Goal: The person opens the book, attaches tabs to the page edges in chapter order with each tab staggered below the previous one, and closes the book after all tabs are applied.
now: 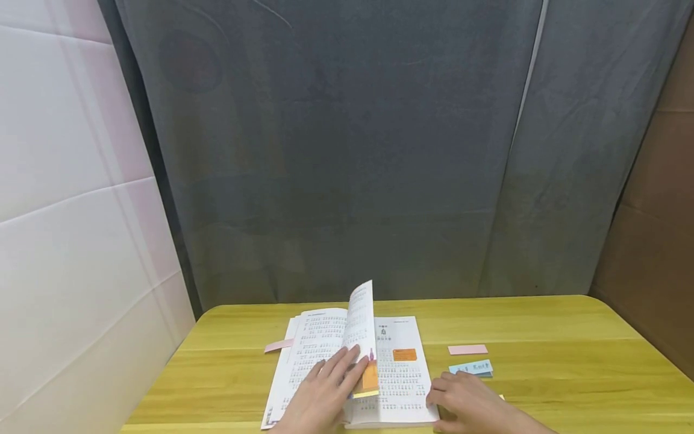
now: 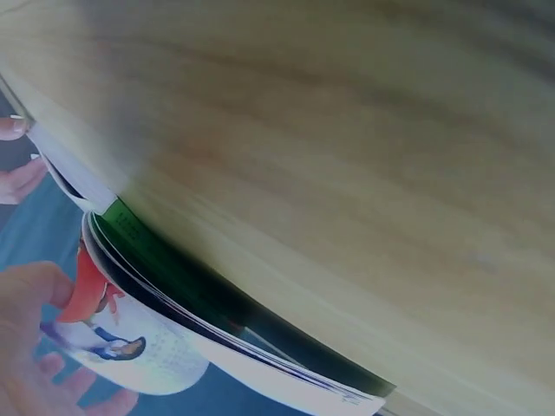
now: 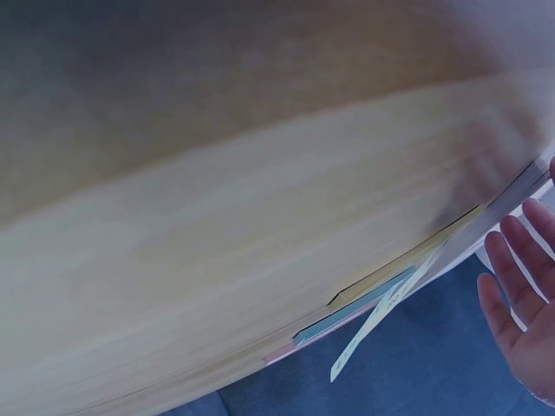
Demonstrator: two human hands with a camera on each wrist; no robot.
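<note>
The open book is pressed flat on the yellow table by the left hand, fingers extended toward the orange sticky note just right of them, while the right hand rests relaxed at the book's right edge.

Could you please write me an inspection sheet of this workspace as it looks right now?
Surface: yellow wooden table.
Job's things: open book, one page standing up; orange note stuck on the right page; another orange note by the left hand's fingers.
Clutter: pink note, blue note, pink slip left of the book.
Hands: left hand rests on the book; right hand at the book's right edge.
Cables: nothing seen.
Surroundings: grey curtain, white wall.
</note>
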